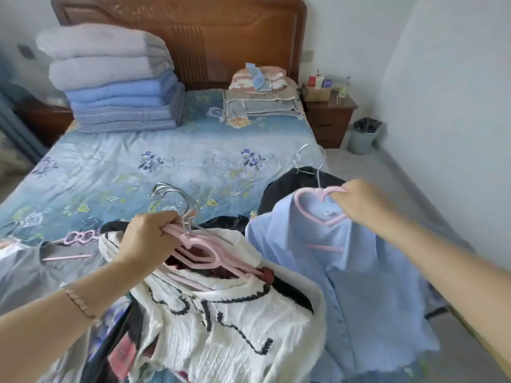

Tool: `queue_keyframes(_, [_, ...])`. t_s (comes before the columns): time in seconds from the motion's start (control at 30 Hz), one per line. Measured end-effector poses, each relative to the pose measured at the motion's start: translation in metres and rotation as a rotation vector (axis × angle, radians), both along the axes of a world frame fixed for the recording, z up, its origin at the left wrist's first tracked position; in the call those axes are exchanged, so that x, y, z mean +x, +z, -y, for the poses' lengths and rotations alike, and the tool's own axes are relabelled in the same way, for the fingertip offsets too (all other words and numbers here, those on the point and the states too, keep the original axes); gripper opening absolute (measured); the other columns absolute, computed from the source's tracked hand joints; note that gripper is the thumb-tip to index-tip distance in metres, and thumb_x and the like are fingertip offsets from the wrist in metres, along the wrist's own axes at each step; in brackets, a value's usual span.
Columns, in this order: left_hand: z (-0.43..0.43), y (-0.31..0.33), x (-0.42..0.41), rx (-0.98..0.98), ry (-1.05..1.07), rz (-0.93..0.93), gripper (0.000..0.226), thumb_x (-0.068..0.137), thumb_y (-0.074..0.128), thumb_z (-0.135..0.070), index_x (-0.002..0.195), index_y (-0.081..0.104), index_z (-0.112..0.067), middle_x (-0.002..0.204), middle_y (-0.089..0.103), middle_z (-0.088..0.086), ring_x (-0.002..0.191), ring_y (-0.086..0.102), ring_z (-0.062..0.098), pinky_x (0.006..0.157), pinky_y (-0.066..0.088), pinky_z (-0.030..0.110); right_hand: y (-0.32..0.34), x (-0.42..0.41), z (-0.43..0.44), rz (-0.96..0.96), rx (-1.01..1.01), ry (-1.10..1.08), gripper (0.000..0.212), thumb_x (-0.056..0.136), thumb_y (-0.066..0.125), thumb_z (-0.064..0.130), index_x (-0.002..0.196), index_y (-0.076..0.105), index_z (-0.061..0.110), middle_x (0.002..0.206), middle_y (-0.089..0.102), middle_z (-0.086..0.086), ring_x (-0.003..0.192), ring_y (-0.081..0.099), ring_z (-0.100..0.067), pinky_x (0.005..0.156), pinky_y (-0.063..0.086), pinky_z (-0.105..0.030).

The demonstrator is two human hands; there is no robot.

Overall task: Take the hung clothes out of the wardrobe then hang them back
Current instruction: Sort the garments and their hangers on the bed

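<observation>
- Gripping a bundle of pink plastic hangers with silver metal hooks (199,251), the left hand (149,236) has its fingers clenched round the hanger necks, above the foot edge of the bed (124,167).
- A white knitted garment with dark trim (221,327) hangs from that bundle and drapes over the foot edge, with darker clothes showing beneath it.
- The right hand (359,205) pinches the top of a pink heart-shaped plastic hanger (298,203), fingers and thumb closed on its loop.
- A light blue buttoned shirt (367,286) hangs on the heart-shaped hanger near the bed's right foot corner, just beside the white garment.
- A black garment (287,186) on a hanger with a silver hook lies on the blue floral sheet behind the blue shirt, near the right edge.
- A grey garment (36,272) on a pink hanger lies at the left foot corner.
- A stack of folded grey and blue quilts (116,84) sits at the left head corner; patterned pillows (260,92) sit at the right head corner, against the brown wooden headboard (221,29).
- A brown wooden nightstand (329,120) carrying small bottles stands beside the right head corner; a grey waste bin (365,136) stands just beside it.
- A beaded bracelet (78,302) circles the left wrist.
</observation>
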State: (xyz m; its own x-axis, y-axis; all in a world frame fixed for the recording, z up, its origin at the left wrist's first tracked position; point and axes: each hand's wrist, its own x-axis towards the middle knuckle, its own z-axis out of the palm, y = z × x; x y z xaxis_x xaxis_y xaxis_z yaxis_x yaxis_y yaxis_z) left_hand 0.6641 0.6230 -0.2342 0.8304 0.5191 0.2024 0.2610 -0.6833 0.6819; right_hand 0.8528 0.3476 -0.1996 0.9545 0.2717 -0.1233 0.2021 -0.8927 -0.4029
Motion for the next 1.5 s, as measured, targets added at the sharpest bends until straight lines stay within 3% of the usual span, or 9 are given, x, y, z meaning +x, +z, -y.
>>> queue_keyframes(0.2, [0.009, 0.060, -0.050, -0.003, 0.089, 0.020, 0.026, 0.056, 0.038, -0.016, 0.061, 0.058, -0.001, 0.061, 0.057, 0.021, 0.056, 0.039, 0.024, 0.049, 0.030, 0.029, 0.073, -0.073, -0.067, 0.133, 0.174, 0.299, 0.053, 0.093, 0.051, 0.029, 0.046, 0.030, 0.014, 0.048, 0.029, -0.005, 0.047, 0.029, -0.017, 0.042, 0.019, -0.023])
queue_keyframes(0.33, [0.028, 0.091, -0.078, 0.033, 0.150, 0.046, 0.037, 0.075, 0.045, 0.001, 0.098, 0.061, -0.023, 0.101, 0.055, -0.014, 0.086, 0.051, 0.017, 0.066, 0.044, 0.032, 0.069, -0.130, -0.084, -0.016, 0.274, 0.643, 0.053, 0.093, 0.053, 0.033, 0.049, 0.030, 0.015, 0.044, 0.026, 0.006, 0.041, 0.027, -0.008, 0.047, 0.023, -0.020])
queue_keyframes(0.47, [0.040, 0.099, -0.101, 0.071, 0.220, 0.019, 0.056, 0.075, 0.047, -0.003, 0.119, 0.054, -0.037, 0.111, 0.060, -0.011, 0.084, 0.058, 0.023, 0.060, 0.037, 0.028, 0.079, -0.168, -0.078, -0.249, 0.490, 0.786, 0.059, 0.072, 0.047, 0.064, 0.064, 0.042, 0.005, 0.048, 0.032, 0.013, 0.047, 0.027, -0.002, 0.050, 0.024, -0.017])
queue_keyframes(0.63, [0.061, 0.095, -0.125, 0.083, 0.267, -0.045, 0.032, 0.072, 0.051, -0.012, 0.094, 0.060, -0.033, 0.076, 0.065, -0.003, 0.072, 0.058, 0.027, 0.051, 0.033, 0.025, 0.071, -0.189, -0.069, -0.194, 0.294, 0.891, 0.042, 0.070, 0.080, 0.025, 0.096, 0.047, 0.014, 0.096, 0.056, 0.000, 0.080, 0.049, -0.013, 0.070, 0.042, -0.027])
queue_keyframes(0.73, [0.076, 0.096, -0.140, 0.093, 0.310, -0.153, 0.016, 0.075, 0.054, -0.011, 0.076, 0.057, -0.026, 0.066, 0.060, -0.002, 0.064, 0.053, 0.024, 0.050, 0.032, 0.026, 0.062, -0.198, -0.062, -0.194, 0.276, 0.956, 0.037, 0.078, 0.070, 0.018, 0.077, 0.034, 0.029, 0.075, 0.046, 0.007, 0.061, 0.038, -0.007, 0.057, 0.031, -0.023])
queue_keyframes(0.97, [0.066, 0.115, -0.185, -0.079, 0.179, -0.231, 0.024, 0.082, 0.041, 0.003, 0.065, 0.054, -0.007, 0.052, 0.042, -0.003, 0.047, 0.033, 0.012, 0.042, 0.026, 0.021, 0.073, -0.227, -0.079, -0.374, 0.256, 1.029, 0.019, 0.078, 0.059, 0.002, 0.090, 0.048, 0.011, 0.076, 0.044, -0.004, 0.069, 0.039, -0.016, 0.062, 0.033, -0.028])
queue_keyframes(1.2, [0.015, 0.111, -0.220, -0.104, 0.108, -0.063, 0.043, 0.082, 0.048, 0.002, 0.052, 0.055, -0.028, 0.046, 0.042, -0.010, 0.044, 0.035, 0.002, 0.044, 0.028, 0.013, 0.080, -0.251, -0.137, -0.549, 0.250, 1.011, 0.037, 0.064, 0.058, 0.004, 0.101, 0.056, 0.001, 0.076, 0.048, -0.006, 0.066, 0.046, -0.017, 0.059, 0.042, -0.028])
queue_keyframes(1.33, [-0.023, 0.076, -0.243, -0.178, 0.006, -0.073, 0.017, 0.068, 0.049, -0.026, 0.064, 0.064, -0.033, 0.057, 0.050, -0.011, 0.056, 0.039, 0.004, 0.055, 0.031, 0.017, 0.050, -0.271, -0.166, -0.583, 0.205, 0.969, 0.027, 0.078, 0.053, -0.009, 0.072, 0.046, 0.016, 0.065, 0.042, 0.003, 0.053, 0.041, -0.008, 0.046, 0.040, -0.015])
queue_keyframes(1.5, [-0.064, 0.029, -0.239, -0.202, -0.062, -0.206, 0.025, 0.077, 0.067, -0.005, 0.077, 0.063, -0.030, 0.065, 0.061, -0.010, 0.056, 0.051, 0.002, 0.057, 0.041, 0.019, 0.011, -0.285, -0.204, -0.447, 0.157, 0.929, 0.030, 0.077, 0.055, -0.008, 0.071, 0.035, 0.014, 0.068, 0.033, 0.007, 0.053, 0.032, -0.003, 0.043, 0.028, -0.011])
